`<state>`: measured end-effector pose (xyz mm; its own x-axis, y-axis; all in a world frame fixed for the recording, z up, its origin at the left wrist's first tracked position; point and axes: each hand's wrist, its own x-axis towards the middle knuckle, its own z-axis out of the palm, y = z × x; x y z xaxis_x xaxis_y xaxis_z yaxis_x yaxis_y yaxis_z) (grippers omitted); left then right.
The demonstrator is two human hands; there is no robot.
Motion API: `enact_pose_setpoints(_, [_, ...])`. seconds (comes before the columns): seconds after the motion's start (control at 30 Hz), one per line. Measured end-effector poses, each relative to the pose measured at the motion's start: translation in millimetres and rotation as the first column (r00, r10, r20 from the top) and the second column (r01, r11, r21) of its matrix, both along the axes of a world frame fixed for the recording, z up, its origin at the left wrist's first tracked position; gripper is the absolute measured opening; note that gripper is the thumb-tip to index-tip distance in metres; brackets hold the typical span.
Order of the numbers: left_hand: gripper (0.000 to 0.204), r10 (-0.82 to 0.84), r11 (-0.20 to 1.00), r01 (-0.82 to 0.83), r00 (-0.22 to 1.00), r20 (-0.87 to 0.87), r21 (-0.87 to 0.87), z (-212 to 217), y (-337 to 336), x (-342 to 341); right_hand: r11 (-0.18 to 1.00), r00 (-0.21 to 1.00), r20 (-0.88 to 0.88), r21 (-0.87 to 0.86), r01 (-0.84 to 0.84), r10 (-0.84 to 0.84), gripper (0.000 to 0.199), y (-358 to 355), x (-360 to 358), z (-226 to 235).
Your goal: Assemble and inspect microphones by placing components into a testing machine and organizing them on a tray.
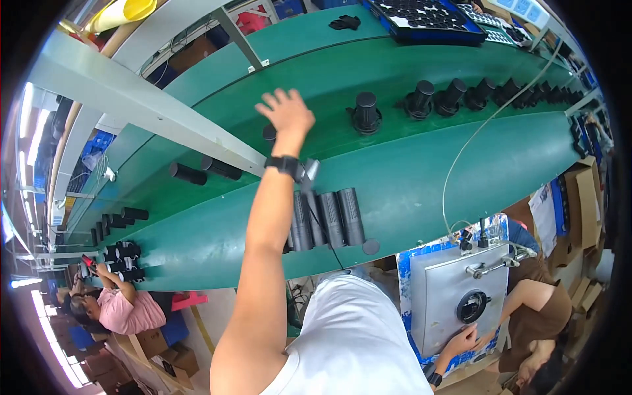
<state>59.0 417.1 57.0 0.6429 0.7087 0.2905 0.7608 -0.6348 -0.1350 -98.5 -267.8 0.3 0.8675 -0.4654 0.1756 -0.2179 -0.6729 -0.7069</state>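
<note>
My left hand [286, 115] reaches over the green conveyor belt with its fingers spread, holding nothing. A black cylinder [268, 132] stands beside the wrist, partly hidden behind it. Next to the black wristband is a grey-silver object [309, 172] with a dark cord, too unclear to name. Below the forearm, several ribbed black cylinders [331, 218] lie side by side on the green near surface [408, 184], with a small black disc [371, 247] at their right. My right hand does not show.
Black cylinders on round bases [366, 113] line the belt to the right; others [188, 174] lie to the left. A white post [164, 118] crosses at left. A metal box machine [454, 296] stands at lower right, with a co-worker's hand [485, 339] and another banded-wrist hand [463, 340] before it.
</note>
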Motion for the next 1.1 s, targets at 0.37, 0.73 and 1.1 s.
enact_pose_setpoints(0.37, [0.017, -0.533, 0.026, 0.640, 0.659, 0.531, -0.768, 70, -83, -18, 0.964, 0.970, 0.194, 0.247, 0.094, -0.144, 0.032, 29, 26, 62])
enact_pose_setpoints(0.73, [0.054, -0.144, -0.820, 0.362, 0.620, 0.771, -0.444, 69, -372, -18, -0.221, 0.873, 0.456, 0.882, -0.417, 0.173, 0.063, 158, 85, 117])
enact_pose_setpoints(1.1, [0.047, -0.518, -0.849, -0.423, 0.784, 0.341, -0.315, -25, -446, -71, 0.011, 0.680, 0.731, 0.682, -0.731, -0.057, 0.060, 28, 44, 88])
